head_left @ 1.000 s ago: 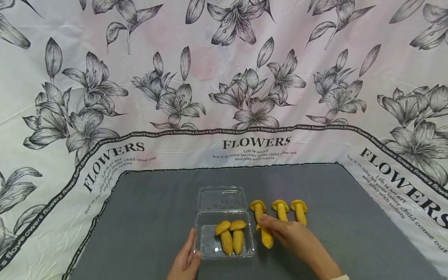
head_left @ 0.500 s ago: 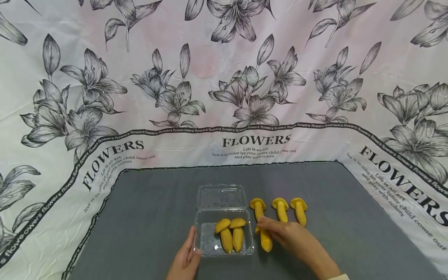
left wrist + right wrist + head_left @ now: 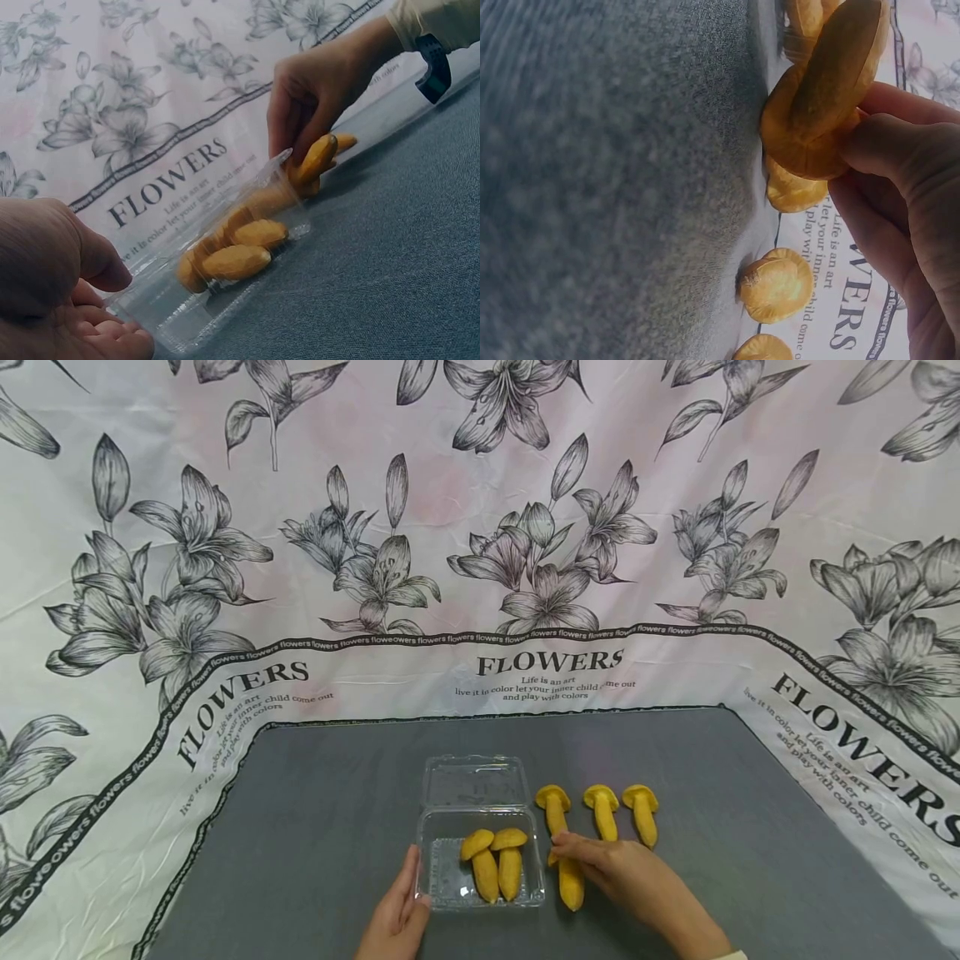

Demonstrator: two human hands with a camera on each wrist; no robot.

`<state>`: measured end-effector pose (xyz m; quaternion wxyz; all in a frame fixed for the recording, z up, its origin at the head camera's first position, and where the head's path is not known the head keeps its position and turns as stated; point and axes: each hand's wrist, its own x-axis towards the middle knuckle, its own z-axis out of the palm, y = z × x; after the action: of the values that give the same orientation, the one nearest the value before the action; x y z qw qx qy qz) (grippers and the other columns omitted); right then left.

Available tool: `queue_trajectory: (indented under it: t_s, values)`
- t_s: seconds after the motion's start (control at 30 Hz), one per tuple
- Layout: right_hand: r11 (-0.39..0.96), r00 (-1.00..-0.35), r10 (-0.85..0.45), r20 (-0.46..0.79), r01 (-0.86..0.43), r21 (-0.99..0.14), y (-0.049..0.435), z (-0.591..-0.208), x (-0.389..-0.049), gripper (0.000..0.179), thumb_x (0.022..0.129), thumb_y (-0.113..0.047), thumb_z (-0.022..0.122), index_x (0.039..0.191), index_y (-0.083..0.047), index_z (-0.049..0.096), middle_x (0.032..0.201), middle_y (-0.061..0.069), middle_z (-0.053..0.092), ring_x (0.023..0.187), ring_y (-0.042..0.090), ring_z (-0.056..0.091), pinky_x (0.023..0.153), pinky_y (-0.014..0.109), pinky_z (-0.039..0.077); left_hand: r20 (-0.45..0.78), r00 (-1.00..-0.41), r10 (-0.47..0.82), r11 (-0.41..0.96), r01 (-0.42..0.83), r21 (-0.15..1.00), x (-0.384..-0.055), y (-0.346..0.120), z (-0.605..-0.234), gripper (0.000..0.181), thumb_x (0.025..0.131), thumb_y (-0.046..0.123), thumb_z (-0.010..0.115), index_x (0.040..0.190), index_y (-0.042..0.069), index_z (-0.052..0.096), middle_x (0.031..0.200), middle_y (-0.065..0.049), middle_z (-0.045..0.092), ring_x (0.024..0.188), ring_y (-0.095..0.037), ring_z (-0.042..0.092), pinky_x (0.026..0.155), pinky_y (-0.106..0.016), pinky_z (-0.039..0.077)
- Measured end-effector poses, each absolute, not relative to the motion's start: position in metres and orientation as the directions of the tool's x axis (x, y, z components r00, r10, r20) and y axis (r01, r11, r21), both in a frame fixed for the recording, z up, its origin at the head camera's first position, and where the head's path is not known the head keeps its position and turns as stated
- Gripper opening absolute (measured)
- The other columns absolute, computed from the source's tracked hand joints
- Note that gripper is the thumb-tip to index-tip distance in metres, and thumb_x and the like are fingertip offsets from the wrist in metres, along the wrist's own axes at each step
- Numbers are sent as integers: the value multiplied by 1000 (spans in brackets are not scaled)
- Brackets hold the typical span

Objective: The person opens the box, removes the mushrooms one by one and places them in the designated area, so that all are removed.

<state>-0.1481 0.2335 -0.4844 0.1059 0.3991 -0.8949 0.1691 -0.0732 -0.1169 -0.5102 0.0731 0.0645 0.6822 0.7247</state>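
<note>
My right hand pinches a yellow toy-like mushroom by its cap, with thumb and fingers. The stem points toward me, just right of an open clear plastic box. In the right wrist view the held mushroom shows its stem and cap close up. My left hand grips the box at its left side, thumb at the near corner and fingers along the wall. Two mushrooms, a left one and a right one, lie side by side in the box's right half.
Three more mushrooms lie in a row beyond my right hand: a left one, a middle one and a right one. The box's lid lies folded back. A flower-print cloth rises behind the grey table.
The right hand has drawn slightly toward me with the held mushroom, whose stem now lies straighter. The left hand and the box have stayed in place.
</note>
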Motion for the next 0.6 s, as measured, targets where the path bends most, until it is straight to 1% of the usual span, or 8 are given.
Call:
queue_trajectory:
  t_s: [0.13, 0.3, 0.47, 0.6]
  values:
    - [628, -668, -682, 300, -744, -229, 233, -483, -147, 32, 97, -9, 76, 127, -19, 77, 136, 0, 73, 116, 16, 73, 84, 30, 64, -3, -981, 192, -61, -15, 998, -73, -117, -512, 75, 107, 2, 53, 161, -17, 4, 170, -34, -1, 156, -46, -3, 106, -5, 21]
    - [623, -662, -688, 297, -749, -226, 233, -482, -146, 32, 97, -9, 77, 127, -20, 77, 137, -1, 72, 114, 16, 74, 84, 30, 63, 11, -978, 207, -85, -6, 996, -73, -117, -511, 76, 107, 1, 51, 161, -16, 0, 170, -33, -5, 154, -43, -7, 106, -3, 21]
    - [609, -648, -702, 295, -761, -222, 235, -481, -144, 34, 96, -7, 77, 128, -19, 76, 137, 2, 72, 110, 16, 75, 82, 28, 63, 59, -978, 202, -93, 41, 995, -72, -116, -515, 75, 107, -1, 51, 160, -18, 1, 169, -36, -3, 151, -44, -6, 107, -4, 21]
    - [618, -657, -701, 277, -754, -224, 236, -480, -143, 34, 96, -8, 76, 128, -19, 76, 138, 2, 72, 111, 16, 75, 82, 28, 63, 57, -978, 201, -88, 39, 995, -72, -116, -516, 74, 107, -2, 50, 160, -19, 1, 168, -37, -3, 152, -44, -5, 106, -4, 21]
